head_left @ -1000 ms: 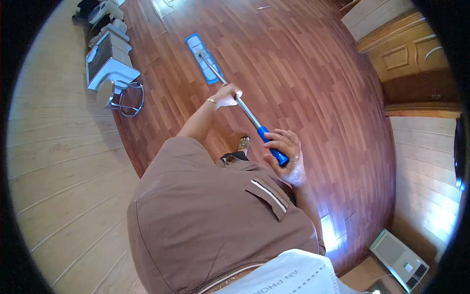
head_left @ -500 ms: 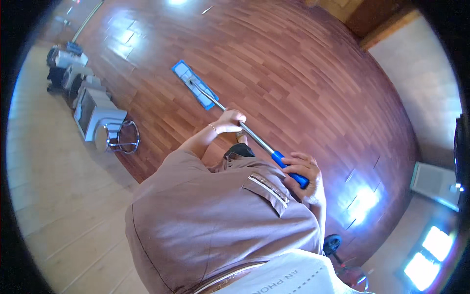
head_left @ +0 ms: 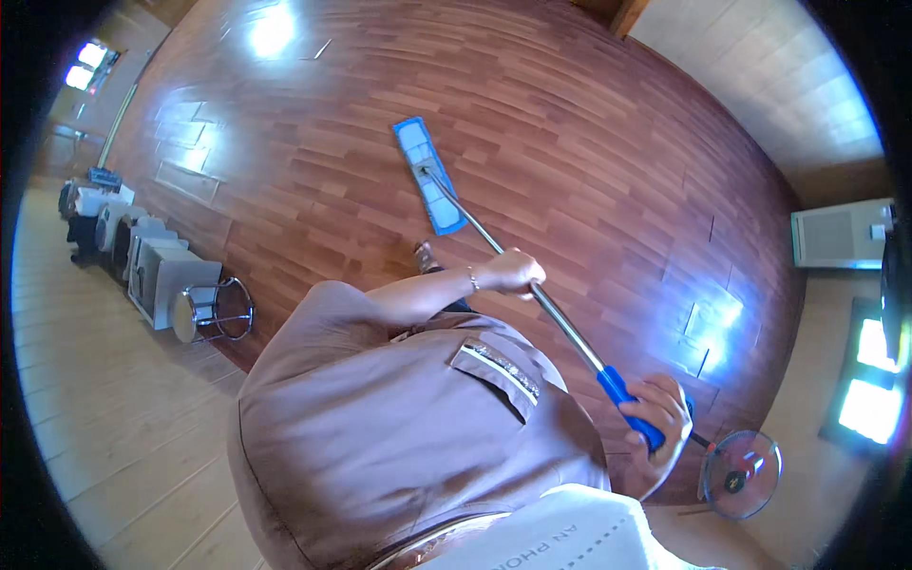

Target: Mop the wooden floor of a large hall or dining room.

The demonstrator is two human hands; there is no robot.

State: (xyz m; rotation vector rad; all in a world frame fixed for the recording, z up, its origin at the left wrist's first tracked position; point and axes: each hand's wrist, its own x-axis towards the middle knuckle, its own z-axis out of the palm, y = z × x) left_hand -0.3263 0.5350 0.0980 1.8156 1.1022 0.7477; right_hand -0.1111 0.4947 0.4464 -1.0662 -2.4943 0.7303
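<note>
A flat mop stretches across the wooden floor. Its blue-edged rectangular head (head_left: pixel 429 176) lies on the planks in front of me, joined to a silver pole (head_left: pixel 570 330) that ends in a blue grip (head_left: pixel 617 388). My left hand (head_left: pixel 510 273), with a bracelet at the wrist, is closed around the middle of the pole. My right hand (head_left: pixel 657 420) wraps the blue grip at the pole's upper end, beside my body. One of my feet (head_left: pixel 425 255) shows near the mop head, partly hidden by my left forearm.
On the left stand a round stool (head_left: pixel 214 312) with chrome legs and a row of grey and white furniture (head_left: pixel 161 275). A standing fan (head_left: pixel 744 475) is close to my right. A white box-shaped unit (head_left: pixel 836 236) sits by the right wall. A thin strip (head_left: pixel 324 48) lies far ahead.
The mop head and both hands have shifted right in the view, and the hands lower too. My view has turned, bringing more of the fan into sight. Both hands keep their hold.
</note>
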